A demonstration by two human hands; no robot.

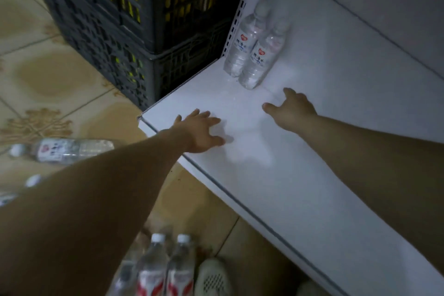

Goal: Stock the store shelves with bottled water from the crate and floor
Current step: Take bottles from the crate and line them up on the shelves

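Observation:
Two clear water bottles [252, 50] with white labels stand side by side at the far left corner of the white shelf [300, 175]. My left hand [199, 131] hovers over the shelf's front left corner, fingers spread, holding nothing. My right hand [292, 109] reaches further in, just below the two bottles, fingers loose and empty, not touching them. One bottle [64, 150] lies on its side on the tiled floor to the left. Several upright bottles [165, 269] with red-and-white labels stand on the floor at the bottom.
A dark plastic crate [115, 19] with yellow contents stands on the floor against the shelf's left end. A perforated white upright [242, 7] marks the shelf's left edge. A pale shoe [212, 279] is by the upright bottles. Another bottle cap [33, 180] shows at far left.

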